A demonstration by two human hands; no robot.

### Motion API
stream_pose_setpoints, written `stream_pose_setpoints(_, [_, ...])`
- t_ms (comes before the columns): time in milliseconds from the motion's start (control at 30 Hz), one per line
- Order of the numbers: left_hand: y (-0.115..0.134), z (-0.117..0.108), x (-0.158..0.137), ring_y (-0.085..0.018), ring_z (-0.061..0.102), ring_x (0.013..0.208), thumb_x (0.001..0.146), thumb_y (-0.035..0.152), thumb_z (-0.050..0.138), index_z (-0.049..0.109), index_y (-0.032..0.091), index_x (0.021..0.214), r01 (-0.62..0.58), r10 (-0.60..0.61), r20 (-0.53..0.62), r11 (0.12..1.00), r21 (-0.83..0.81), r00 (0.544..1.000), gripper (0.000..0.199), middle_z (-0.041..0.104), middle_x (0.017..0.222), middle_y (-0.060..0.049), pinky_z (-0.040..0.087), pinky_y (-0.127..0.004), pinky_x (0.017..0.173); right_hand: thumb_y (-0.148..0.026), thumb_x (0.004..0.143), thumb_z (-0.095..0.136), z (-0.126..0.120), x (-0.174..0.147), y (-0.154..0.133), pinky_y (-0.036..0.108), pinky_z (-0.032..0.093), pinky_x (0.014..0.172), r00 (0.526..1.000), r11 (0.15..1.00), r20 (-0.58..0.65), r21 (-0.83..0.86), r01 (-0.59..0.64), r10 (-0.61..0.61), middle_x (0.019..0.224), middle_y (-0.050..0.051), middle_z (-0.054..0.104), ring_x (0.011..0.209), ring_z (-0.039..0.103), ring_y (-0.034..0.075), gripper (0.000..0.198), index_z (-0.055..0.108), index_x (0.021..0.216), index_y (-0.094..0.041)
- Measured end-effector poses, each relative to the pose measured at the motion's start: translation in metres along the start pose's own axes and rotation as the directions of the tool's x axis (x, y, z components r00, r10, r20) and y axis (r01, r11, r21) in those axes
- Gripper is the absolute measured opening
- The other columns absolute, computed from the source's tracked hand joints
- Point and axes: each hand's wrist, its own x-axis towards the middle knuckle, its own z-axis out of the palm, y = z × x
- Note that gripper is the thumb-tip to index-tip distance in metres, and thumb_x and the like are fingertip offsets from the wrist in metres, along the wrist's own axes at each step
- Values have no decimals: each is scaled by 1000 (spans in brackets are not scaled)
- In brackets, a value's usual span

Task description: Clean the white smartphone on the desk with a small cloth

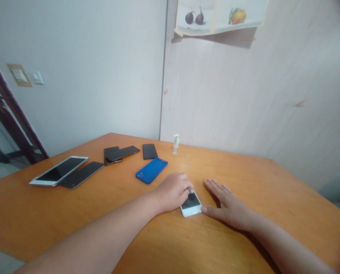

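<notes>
On the table [164, 247], white phone [192, 204] under left hand [173, 191], grip unclear; right hand [229, 204] flat.

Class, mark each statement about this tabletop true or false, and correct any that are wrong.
1. The left hand is over the white phone. True.
2. The right hand lies on the blue case. False: it rests on the table, beside the white phone.
3. The pump bottle stands upright. True.
4. The pump bottle is purple. False: it is clear, with a pale green top.
5. The white tablet's screen is dark. True.
</notes>
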Motion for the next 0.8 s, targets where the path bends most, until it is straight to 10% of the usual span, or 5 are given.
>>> stream_pose_setpoints(233, [-22,-3,2,-23,61,88,91,17,51,74,19,91,142,-133,-87,985,100,987,23,66,88,-8,44,-33,77,-82,79,49,-3,-2,-4,50,8,123,1000,1000,0,21,-12,12,161,14,19,150,11,33,109,25,156,-9])
stream_pose_setpoints(800, [1,-6,0,-22,57,88,92,20,50,70,20,88,7,-13,29,975,222,999,20,67,90,-7,40,-35,79,-82,79,49,-2,-1,-1,51,9,123,1000,1000,-10,24,-5,5,161,13,21,150,13,33,106,27,156,-12])
